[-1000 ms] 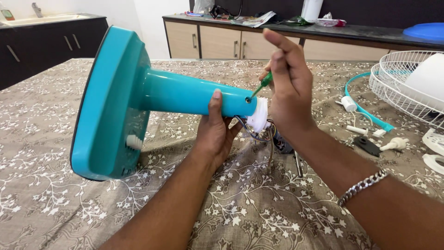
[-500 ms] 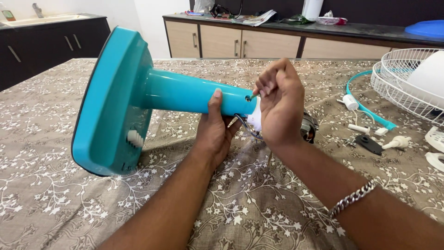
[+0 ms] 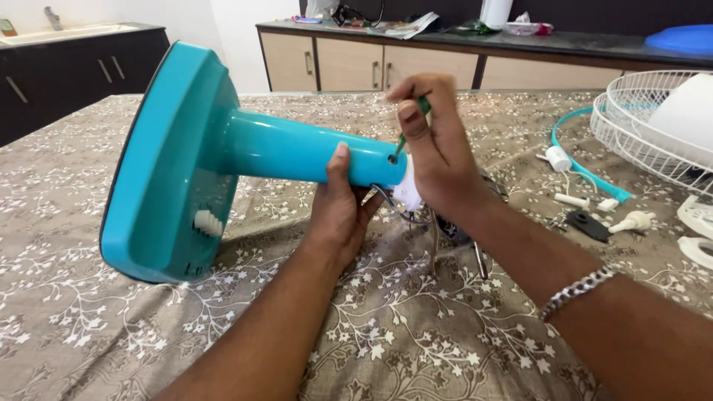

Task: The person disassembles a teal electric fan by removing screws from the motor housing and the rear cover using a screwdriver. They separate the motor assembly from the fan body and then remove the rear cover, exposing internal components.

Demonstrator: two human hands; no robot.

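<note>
A teal fan stand (image 3: 223, 148) lies on its side on the cloth-covered table (image 3: 386, 341), its square base at the left and its neck pointing right. My left hand (image 3: 340, 208) grips the neck from below, thumb on top. My right hand (image 3: 434, 152) pinches a small green-handled screwdriver (image 3: 413, 119), whose tip sits in a screw hole (image 3: 392, 159) near the end of the neck. A white plastic piece (image 3: 407, 194) and dark wires (image 3: 390, 204) hang out of the neck's end, partly hidden behind my right hand.
White wire fan guards (image 3: 639, 126) and a teal ring (image 3: 587, 174) lie at the far right. Small white and black fan parts (image 3: 594, 215) are scattered beside them. Metal rods (image 3: 475, 256) lie under my right wrist. A counter with cabinets (image 3: 416, 59) runs along the back.
My right hand, curled low at the neck's end half a second ago, has risen and holds the screwdriver in the screw hole again. The stand has tilted slightly left.
</note>
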